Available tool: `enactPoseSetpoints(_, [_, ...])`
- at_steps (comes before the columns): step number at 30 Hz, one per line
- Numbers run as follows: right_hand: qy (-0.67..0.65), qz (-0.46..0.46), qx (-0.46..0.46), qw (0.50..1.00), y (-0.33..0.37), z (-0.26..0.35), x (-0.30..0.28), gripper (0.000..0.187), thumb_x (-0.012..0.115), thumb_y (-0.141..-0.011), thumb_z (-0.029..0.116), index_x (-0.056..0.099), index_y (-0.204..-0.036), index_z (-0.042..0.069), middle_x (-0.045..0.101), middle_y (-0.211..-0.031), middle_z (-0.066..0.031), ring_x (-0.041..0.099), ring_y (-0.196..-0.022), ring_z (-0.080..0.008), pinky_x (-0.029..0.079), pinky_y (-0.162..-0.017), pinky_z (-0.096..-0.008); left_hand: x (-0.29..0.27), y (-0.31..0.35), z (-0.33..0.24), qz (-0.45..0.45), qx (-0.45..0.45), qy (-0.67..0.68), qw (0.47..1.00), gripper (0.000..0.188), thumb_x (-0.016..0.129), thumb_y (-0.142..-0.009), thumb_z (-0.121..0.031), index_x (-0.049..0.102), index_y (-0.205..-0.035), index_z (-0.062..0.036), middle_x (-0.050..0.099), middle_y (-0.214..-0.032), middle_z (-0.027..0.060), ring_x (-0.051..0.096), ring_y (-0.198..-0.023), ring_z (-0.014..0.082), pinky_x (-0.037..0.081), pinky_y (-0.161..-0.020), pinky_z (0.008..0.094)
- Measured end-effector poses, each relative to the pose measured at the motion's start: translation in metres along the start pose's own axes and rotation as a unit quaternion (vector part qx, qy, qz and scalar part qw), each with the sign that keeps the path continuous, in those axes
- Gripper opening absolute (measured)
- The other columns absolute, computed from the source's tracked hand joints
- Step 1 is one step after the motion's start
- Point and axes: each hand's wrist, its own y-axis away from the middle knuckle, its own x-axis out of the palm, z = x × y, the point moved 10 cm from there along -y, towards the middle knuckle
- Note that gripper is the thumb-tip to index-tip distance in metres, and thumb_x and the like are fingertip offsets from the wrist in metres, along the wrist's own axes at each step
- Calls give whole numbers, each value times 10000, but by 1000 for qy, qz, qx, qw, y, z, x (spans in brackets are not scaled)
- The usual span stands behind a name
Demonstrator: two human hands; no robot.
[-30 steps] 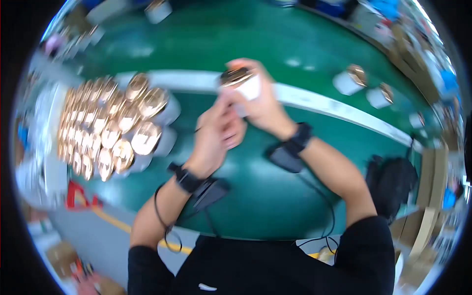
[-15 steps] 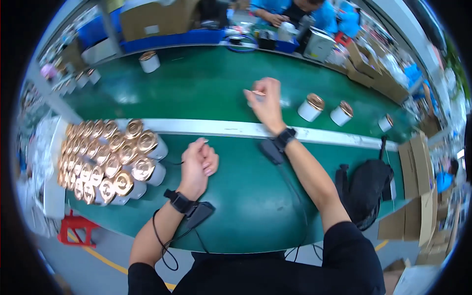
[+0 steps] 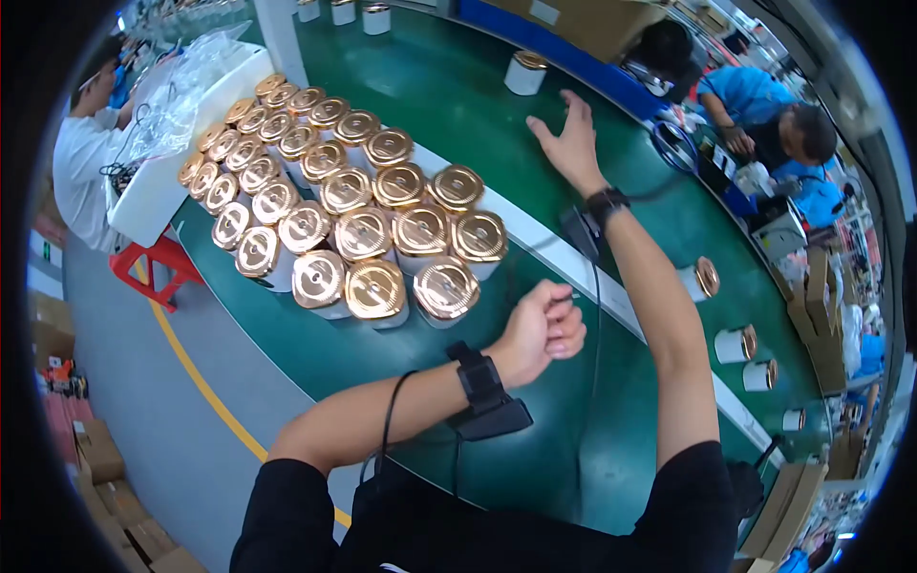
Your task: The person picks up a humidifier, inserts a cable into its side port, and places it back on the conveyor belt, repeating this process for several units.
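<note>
While I watch, left hand (image 3: 543,329) curled shut, empty, beside gold-lidded white round cans (image 3: 382,229) on green surface (image 3: 449,86); right hand (image 3: 571,143) spread open, reaching over it.

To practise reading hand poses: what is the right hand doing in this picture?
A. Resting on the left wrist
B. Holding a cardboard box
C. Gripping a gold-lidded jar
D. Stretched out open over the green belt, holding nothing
D: the right hand is spread open above the belt, with no jar in it; the left hand is loosely curled by the jars.
</note>
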Motion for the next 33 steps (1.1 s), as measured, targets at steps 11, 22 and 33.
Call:
enactPoseSetpoints(11, [-37, 4, 101, 994, -89, -25, 77, 677, 697, -823, 262, 382, -1414, 161, 453, -1320, -215, 498, -1163, -393, 435, -956, -437, -3, 8, -14, -17, -8, -18, 1000, 427, 403, -949, -312, 241, -590, -147, 248, -519, 3, 269, -447, 133, 229, -454, 273])
enactPoseSetpoints(22, [216, -24, -224, 950, 102, 140, -135, 584, 727, -770, 69, 541, -1305, 209, 525, -1186, -189, 537, -1067, -352, 473, -868, -408, -12, 9, -17, -46, 47, 14, 998, 399, 407, -939, -292, 279, -592, -142, 252, -521, 1, 255, -445, 137, 230, -437, 276])
enactPoseSetpoints(33, [-295, -102, 135, 940, 200, 62, -175, 584, 612, -850, 107, 385, -1388, 133, 521, -1215, -146, 554, -1083, -281, 452, -918, -376, 5, -9, 8, 40, 32, -102, 993, 399, 386, -958, -304, 311, -610, -123, 267, -528, -1, 258, -445, 125, 238, -440, 274])
